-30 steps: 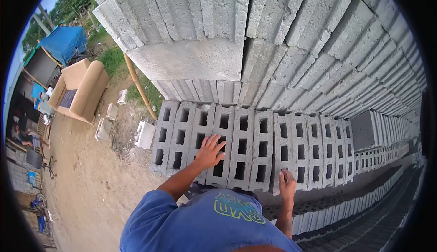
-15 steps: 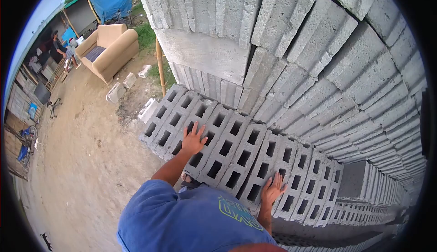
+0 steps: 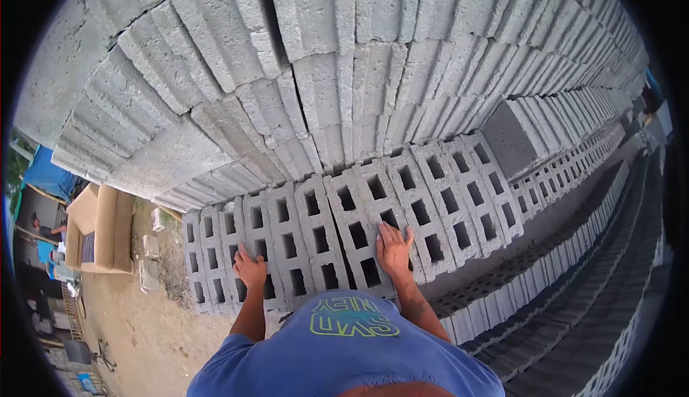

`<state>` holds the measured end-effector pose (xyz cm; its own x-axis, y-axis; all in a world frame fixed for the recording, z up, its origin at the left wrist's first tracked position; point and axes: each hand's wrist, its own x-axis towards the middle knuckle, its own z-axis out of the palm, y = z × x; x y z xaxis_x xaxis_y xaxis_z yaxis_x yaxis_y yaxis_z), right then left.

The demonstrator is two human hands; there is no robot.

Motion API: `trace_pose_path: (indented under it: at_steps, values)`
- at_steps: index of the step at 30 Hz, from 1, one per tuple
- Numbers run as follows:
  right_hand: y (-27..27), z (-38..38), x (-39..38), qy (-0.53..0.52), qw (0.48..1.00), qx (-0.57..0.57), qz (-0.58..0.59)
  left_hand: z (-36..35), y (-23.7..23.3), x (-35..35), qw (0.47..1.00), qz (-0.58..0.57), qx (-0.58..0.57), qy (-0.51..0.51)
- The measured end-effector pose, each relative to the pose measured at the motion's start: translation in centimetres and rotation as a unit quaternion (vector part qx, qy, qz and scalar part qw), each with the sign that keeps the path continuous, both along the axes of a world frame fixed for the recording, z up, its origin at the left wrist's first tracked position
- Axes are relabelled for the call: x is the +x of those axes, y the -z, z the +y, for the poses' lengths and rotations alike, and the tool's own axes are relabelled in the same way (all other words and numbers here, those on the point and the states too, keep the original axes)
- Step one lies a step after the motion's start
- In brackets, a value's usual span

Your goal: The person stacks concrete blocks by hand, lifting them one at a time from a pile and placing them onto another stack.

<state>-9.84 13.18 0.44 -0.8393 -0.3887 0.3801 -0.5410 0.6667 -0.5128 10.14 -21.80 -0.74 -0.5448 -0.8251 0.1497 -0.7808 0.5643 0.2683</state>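
Note:
A row of grey hollow concrete blocks (image 3: 291, 214) stands on edge in front of me, the rectangular holes facing up. My left hand (image 3: 249, 268) rests on top of blocks toward the row's left part, its fingers slightly bent and apart beside the holes. Farther right, my right hand (image 3: 395, 248) lies on a block just right of a dark gap, fingers stretched forward at the edge of a hole and thumb out to the side. Neither hand has lifted a block.
A tall wall of stacked concrete blocks (image 3: 323, 88) rises directly behind the row. More blocks (image 3: 560, 128) continue to the right, with another long line of blocks (image 3: 502, 300) lower down. On the left are dirt ground (image 3: 161, 339), a beige sofa (image 3: 111, 228) and a blue tarp (image 3: 47, 174).
My view has turned to the right, so the sofa and yard now sit lower left. Both hands stay on the row; the left fingers are less spread and the right hand points more forward.

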Motion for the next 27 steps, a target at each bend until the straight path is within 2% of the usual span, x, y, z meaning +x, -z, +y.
trace_pose_path:
  at_steps: [4, 6, 27]
  values:
    - [0.0, 0.2, 0.2, 0.007, 1.000, -0.007, 0.000, -0.9, 1.5, 0.6, 0.999, 0.011, -0.017, 0.047]
    - [0.0, 0.3, 0.3, 0.021, 1.000, -0.008, -0.004, -1.2, 1.5, 0.6, 1.000, 0.017, 0.008, 0.022]
    - [0.3, 0.4, 0.4, 0.000, 1.000, -0.013, -0.028, -1.7, 1.8, 1.1, 0.999, 0.018, -0.018, 0.038]
